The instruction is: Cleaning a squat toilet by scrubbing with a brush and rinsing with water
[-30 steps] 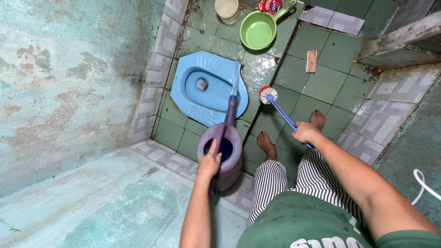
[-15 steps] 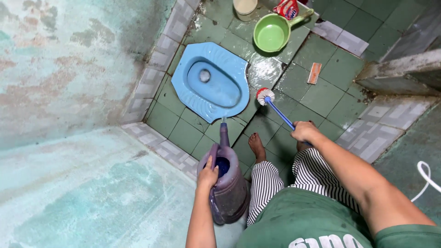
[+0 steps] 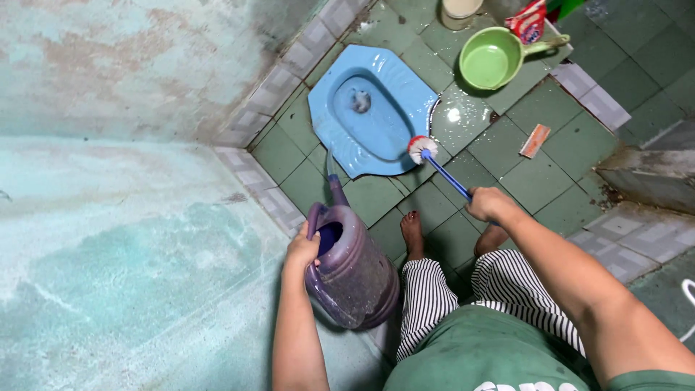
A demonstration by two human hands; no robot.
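Fingers (image 3: 305,245) wrap the purple watering can's (image 3: 355,271) handle (spout forward).

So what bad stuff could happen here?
The floor tiles look wet and the feet are bare, so a slip seems possible. The left hand holds the purple can by its handle alone; if tipped it might splash past the blue toilet. The brush in the right hand could flick dirty water.

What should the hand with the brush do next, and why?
Probably push the brush head down into the blue squat pan. The right hand holds it at the pan's rim, while the left hand grips the purple watering can, spout toward the pan.
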